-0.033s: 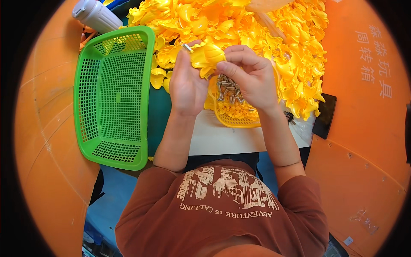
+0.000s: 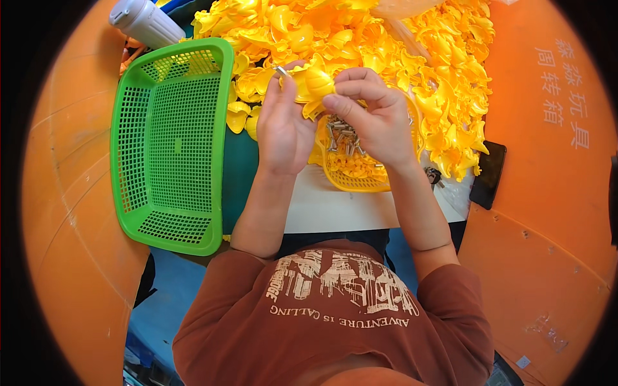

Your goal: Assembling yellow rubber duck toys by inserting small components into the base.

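A curved, glossy yellow plastic shell piece (image 2: 317, 82) is between my two hands above the work surface. Closed around its left part is my left hand (image 2: 285, 138), palm turned up. A short silver metal pin (image 2: 280, 71) sticks out by the left fingertips, against the piece's left end. From the other side, my right hand (image 2: 383, 122) pinches the piece's right end between thumb and fingers. Below the hands stands a yellow basket (image 2: 353, 185), partly covered by the right hand. In it lie several metal pins (image 2: 344, 138) and small yellow plastic parts (image 2: 354, 166).
A large heap of yellow shell pieces (image 2: 444, 90) spreads across the back and right. At left stands a green mesh basket (image 2: 226, 103), with a pale bottle (image 2: 145, 24) behind it. A dark phone-like slab (image 2: 491, 175) leans by the orange panel (image 2: 541, 225) at right.
The shell piece and the fingertips have shifted very slightly to the left. My left thumb now sits higher, nearer the metal pin. Both hands keep their hold.
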Motion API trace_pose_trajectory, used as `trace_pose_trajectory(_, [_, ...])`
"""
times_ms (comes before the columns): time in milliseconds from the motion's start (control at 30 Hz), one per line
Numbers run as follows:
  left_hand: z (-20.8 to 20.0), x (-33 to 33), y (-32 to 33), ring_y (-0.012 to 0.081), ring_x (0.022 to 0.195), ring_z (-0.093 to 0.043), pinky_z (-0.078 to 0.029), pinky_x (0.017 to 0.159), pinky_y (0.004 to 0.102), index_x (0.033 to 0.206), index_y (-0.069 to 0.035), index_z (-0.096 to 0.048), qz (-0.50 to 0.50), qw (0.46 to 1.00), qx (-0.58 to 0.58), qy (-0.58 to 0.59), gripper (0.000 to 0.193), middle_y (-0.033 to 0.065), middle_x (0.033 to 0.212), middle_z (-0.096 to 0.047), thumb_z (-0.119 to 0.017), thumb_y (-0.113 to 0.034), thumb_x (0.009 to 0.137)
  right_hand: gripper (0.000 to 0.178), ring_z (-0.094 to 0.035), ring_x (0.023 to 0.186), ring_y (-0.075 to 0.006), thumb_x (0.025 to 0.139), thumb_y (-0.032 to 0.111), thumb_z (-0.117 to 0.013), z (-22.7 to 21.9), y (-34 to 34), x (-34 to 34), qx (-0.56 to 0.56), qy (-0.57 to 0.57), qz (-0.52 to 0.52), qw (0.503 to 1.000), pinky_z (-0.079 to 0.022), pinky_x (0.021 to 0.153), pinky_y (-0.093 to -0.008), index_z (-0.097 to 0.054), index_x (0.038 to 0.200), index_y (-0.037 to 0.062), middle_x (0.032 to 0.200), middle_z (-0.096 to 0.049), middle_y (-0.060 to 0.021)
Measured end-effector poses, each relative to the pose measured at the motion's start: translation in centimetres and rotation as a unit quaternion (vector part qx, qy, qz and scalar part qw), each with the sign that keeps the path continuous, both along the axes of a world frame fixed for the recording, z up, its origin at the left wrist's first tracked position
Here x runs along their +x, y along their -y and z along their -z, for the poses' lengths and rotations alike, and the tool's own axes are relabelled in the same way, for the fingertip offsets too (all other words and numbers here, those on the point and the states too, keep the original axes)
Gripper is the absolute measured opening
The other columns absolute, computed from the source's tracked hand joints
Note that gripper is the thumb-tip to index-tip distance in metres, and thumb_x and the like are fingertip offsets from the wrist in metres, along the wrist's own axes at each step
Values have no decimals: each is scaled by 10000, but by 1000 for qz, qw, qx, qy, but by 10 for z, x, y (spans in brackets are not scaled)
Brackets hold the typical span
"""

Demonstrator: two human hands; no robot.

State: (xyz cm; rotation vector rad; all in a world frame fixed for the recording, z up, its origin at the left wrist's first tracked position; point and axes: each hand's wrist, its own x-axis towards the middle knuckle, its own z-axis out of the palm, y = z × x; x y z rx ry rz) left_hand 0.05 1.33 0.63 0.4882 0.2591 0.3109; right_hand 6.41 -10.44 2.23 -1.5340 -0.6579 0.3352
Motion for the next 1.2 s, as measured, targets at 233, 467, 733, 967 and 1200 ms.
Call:
trace_pose_trajectory(233, [-3,-4,-2,206,1062,-484,-372,911,371,1212,-83,-385,13,999,-25,14,440,86,1156,-495,-251,-426,971,88,-499,994,-176,762,34,-672,2,-10,-10,-85,125,67,986,-415,806,-270,-657,843,0,1032,-542,-113])
trace_pose_trajectory(467, [-4,-5,-2,201,1021,-481,-366,891,357,1205,-71,-388,25,999,-20,5,615,81,1120,-497,-183,-577,922,108,-462,1118,-219,758,50,-672,1,-13,-9,-95,202,43,974,-400,878,-312,-673,860,15,1191,-466,-159])
trace_pose_trajectory(733, [-3,-6,2,226,1052,-483,-377,926,361,1200,-50,-371,19,999,-38,33,601,115,1128,-486,-158,-546,935,100,-397,1105,-282,713,121,-699,0,-14,-19,-89,122,75,986,-374,842,-344,-692,801,74,1177,-481,-130])
trace_pose_trajectory(967, [-3,-7,2,244,1090,-478,-372,955,368,1198,-37,-365,23,998,-39,48,601,135,1149,-480,-156,-537,937,84,-395,1103,-311,707,109,-693,-9,-14,-18,-124,199,72,969,-353,878,-372,-679,775,60,1157,-487,-137])
trace_pose_trajectory(1200, [-3,-6,2,235,1092,-483,-380,950,362,1192,-33,-378,27,998,-25,44,578,128,1162,-483,-140,-501,950,92,-447,1100,-288,700,50,-693,-13,-12,-18,-151,314,54,936,-404,868,-367,-677,790,44,1169,-502,-131])
